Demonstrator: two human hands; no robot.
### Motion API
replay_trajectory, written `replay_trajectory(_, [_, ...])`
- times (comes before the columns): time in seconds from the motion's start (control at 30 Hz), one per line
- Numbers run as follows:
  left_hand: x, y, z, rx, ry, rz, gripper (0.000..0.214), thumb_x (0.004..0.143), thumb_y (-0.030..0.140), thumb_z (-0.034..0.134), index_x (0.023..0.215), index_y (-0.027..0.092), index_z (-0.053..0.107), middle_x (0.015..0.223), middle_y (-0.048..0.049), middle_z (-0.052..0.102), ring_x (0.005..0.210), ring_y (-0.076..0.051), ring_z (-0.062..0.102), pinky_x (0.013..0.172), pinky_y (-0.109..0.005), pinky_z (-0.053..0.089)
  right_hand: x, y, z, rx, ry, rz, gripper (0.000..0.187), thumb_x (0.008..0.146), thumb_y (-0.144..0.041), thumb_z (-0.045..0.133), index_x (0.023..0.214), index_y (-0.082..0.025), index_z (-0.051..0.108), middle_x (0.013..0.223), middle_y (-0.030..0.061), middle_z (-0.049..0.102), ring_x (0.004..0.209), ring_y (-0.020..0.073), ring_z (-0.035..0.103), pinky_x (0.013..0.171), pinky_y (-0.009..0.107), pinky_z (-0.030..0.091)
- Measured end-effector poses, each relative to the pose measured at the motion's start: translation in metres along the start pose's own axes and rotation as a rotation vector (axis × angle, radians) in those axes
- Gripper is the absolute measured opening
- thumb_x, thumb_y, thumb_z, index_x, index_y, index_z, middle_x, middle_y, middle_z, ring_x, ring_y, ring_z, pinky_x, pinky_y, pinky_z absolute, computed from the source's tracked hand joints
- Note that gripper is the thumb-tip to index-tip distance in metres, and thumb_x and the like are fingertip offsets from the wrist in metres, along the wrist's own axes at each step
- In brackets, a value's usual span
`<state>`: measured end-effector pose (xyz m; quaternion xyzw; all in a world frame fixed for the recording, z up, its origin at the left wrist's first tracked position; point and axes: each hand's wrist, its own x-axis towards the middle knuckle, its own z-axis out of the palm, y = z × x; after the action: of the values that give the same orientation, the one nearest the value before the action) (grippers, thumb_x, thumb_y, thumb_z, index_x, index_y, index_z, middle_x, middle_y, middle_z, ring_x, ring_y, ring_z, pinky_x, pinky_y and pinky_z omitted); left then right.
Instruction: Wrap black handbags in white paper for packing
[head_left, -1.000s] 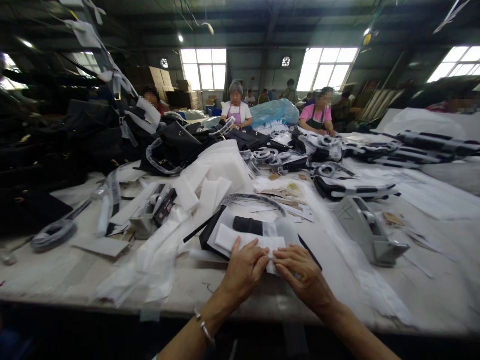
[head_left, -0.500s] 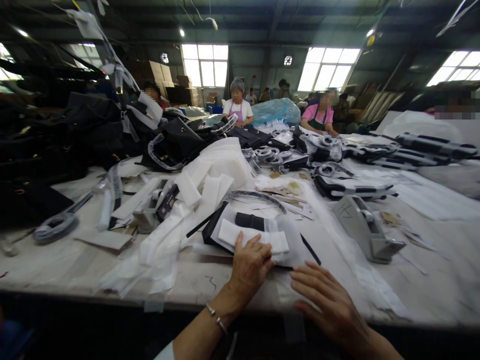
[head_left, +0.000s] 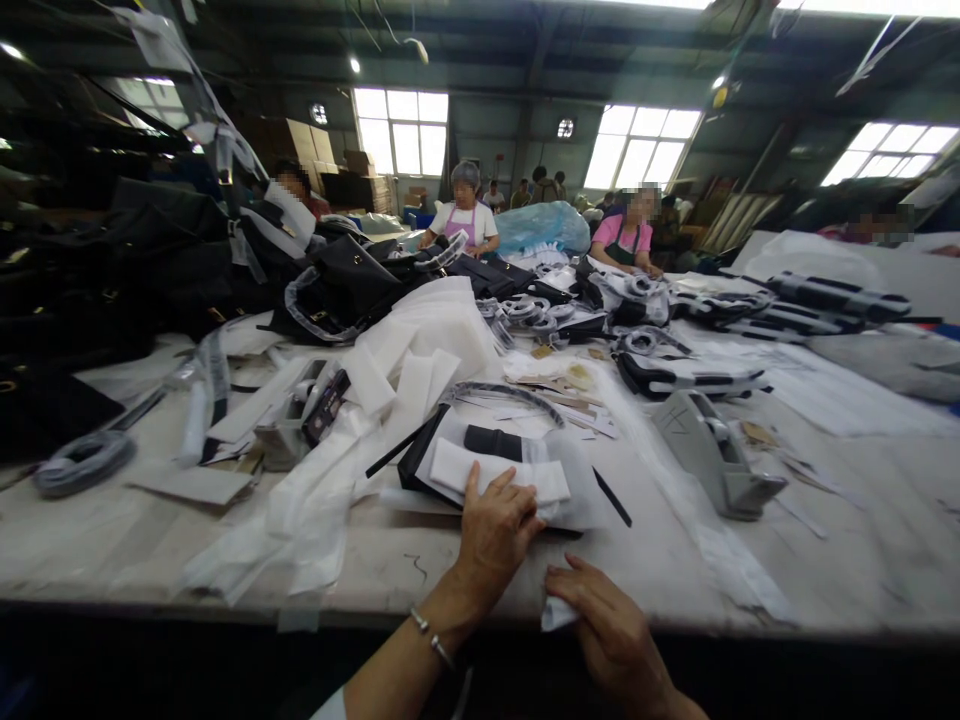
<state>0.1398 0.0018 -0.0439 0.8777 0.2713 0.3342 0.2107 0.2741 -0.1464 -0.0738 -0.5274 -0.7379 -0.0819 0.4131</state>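
Note:
My left hand (head_left: 493, 530) lies fingers-down on a folded white foam wrap (head_left: 501, 478) that covers a flat black bag piece (head_left: 427, 462) near the table's front edge. A black strap end (head_left: 492, 441) shows above the wrap. My right hand (head_left: 609, 625) is at the table edge, closer to me, with its fingers pinched on a small white scrap (head_left: 555, 612). A thin black strip (head_left: 612, 496) lies on the table to the right of the wrap.
A grey tape dispenser (head_left: 712, 455) stands to the right, another (head_left: 289, 425) to the left. White foam sheets (head_left: 427, 345), black bags (head_left: 345, 285) and wrapped straps (head_left: 645, 340) crowd the table behind. Two people (head_left: 465, 215) sit at the far end.
My right hand has left the foam wrap, drawn back to the table's front edge and now pinches a small white scrap. My left hand has stayed pressed on the wrap.

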Motion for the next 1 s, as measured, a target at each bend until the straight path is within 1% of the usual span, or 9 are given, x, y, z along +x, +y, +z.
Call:
replay_trajectory(0.23, [-0.004,-0.005,0.01,0.015,0.02,0.046,0.029,0.081,0.019,0.077,0.106,0.027,0.064,0.1,0.0,0.075,0.124,-0.026,0.059,0.118,-0.067,0.014,-0.003,-0.02,0.005,0.023,-0.011,-0.002,0.033,0.088,-0.005,0.049,0.114,-0.02,0.063,0.094,0.0048,0.077,0.085,0.0182,0.075,0.08,0.024,0.061])
replay_trajectory(0.4, [-0.007,-0.01,0.014,0.041,0.061,0.111,0.027,0.086,0.023,0.071,0.112,0.025,0.063,0.101,-0.0011,0.075,0.122,-0.026,0.061,0.119,-0.066,0.015,0.046,-0.016,-0.018,-0.001,-0.172,0.081,0.027,0.093,-0.01,0.044,0.1,-0.023,0.067,0.076,0.0023,0.071,0.069,0.0174,0.068,0.065,0.026,0.053])
replay_trajectory(0.47, [-0.008,-0.01,0.01,0.036,0.082,0.142,0.024,0.09,0.02,0.064,0.114,0.024,0.063,0.103,-0.0016,0.075,0.121,-0.025,0.062,0.119,-0.065,0.016,0.074,-0.005,-0.025,-0.01,-0.223,0.171,0.022,0.096,-0.017,0.046,0.092,-0.023,0.067,0.075,0.0024,0.069,0.069,0.0178,0.066,0.065,0.027,0.05])
replay_trajectory(0.57, [-0.009,-0.006,0.0,-0.023,0.069,0.142,0.025,0.093,0.016,0.054,0.115,0.025,0.062,0.109,-0.0011,0.074,0.124,-0.023,0.059,0.12,-0.062,0.018,0.111,0.019,-0.029,0.064,-0.329,0.452,0.028,0.097,-0.032,0.048,0.075,-0.022,0.061,0.07,0.0016,0.068,0.066,0.017,0.064,0.065,0.027,0.046])
replay_trajectory(0.7, [-0.008,0.001,-0.002,-0.063,0.077,0.076,0.016,0.086,0.03,0.068,0.1,0.023,0.064,0.098,-0.0015,0.074,0.119,-0.026,0.062,0.119,-0.062,0.022,0.134,0.046,-0.023,0.244,-0.455,0.715,0.034,0.093,-0.041,0.051,0.065,-0.021,0.057,0.064,-0.001,0.065,0.062,0.0151,0.058,0.062,0.026,0.042])
replay_trajectory(0.8, [-0.005,0.003,0.008,-0.024,0.187,0.058,0.003,0.09,0.023,0.06,0.092,0.022,0.062,0.089,-0.0016,0.073,0.109,-0.025,0.066,0.116,-0.061,0.027,0.136,0.052,-0.026,0.354,-0.533,0.758,0.019,0.083,-0.039,0.063,0.083,-0.02,0.066,0.066,-0.0043,0.06,0.062,0.0137,0.052,0.059,0.025,0.039])
replay_trajectory(0.9, [-0.002,0.003,0.017,0.004,0.269,0.071,0.012,0.091,0.014,0.051,0.089,0.022,0.06,0.083,-0.0009,0.072,0.104,-0.023,0.068,0.115,-0.059,0.029,0.134,0.052,-0.033,0.382,-0.597,0.765,0.054,0.066,-0.028,0.078,0.117,-0.023,0.062,0.074,-0.007,0.059,0.064,0.0128,0.05,0.058,0.023,0.038])
replay_trajectory(0.93, [-0.002,0.003,0.019,0.01,0.28,0.075,0.012,0.09,0.013,0.051,0.087,0.021,0.059,0.082,-0.001,0.071,0.104,-0.022,0.068,0.115,-0.059,0.03,0.134,0.052,-0.034,0.356,-0.598,0.758,0.059,0.064,-0.025,0.078,0.12,-0.024,0.06,0.077,-0.0067,0.06,0.065,0.0127,0.051,0.058,0.023,0.039])
replay_trajectory(1.0, [-0.001,0.003,0.021,0.024,0.293,0.081,0.013,0.09,0.012,0.05,0.085,0.021,0.058,0.081,-0.0012,0.07,0.103,-0.022,0.068,0.115,-0.057,0.03,0.134,0.056,-0.033,0.284,-0.569,0.729,0.04,0.072,-0.025,0.071,0.111,-0.023,0.063,0.076,-0.0052,0.062,0.064,0.013,0.052,0.06,0.024,0.039])
